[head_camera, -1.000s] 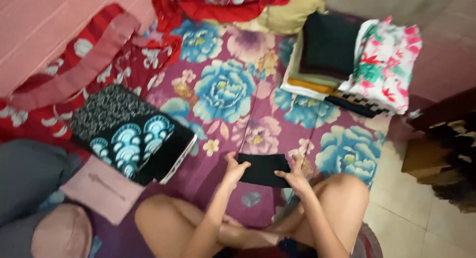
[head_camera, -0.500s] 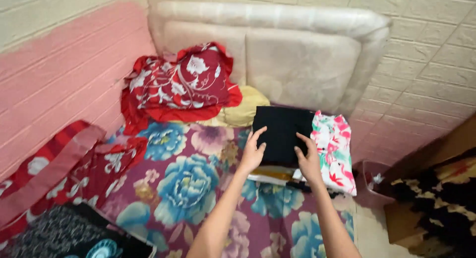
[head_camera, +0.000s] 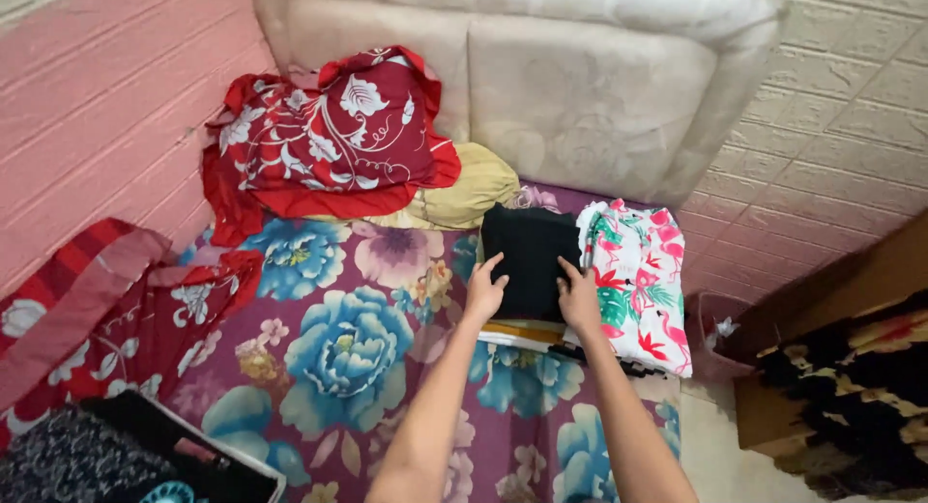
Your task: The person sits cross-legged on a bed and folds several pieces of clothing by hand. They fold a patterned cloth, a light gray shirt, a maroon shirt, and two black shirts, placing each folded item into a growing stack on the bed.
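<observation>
Left hand point(head_camera: 484, 292): fingers loosely spread, palm down, resting flat on the near left edge of the folded black garment point(head_camera: 530, 259). Right hand point(head_camera: 578, 298): fingers likewise spread, pressing flat on the garment's near right edge; neither hand pinches anything. Folded black garment: topmost on a stack of folded clothes point(head_camera: 527, 335), on the flowered purple bedsheet point(head_camera: 348, 348). Adjacent right, touching: folded white cloth with a flamingo print point(head_camera: 638, 290). Behind: yellow cushion point(head_camera: 464, 196), red flowered pillow point(head_camera: 333, 136).
</observation>
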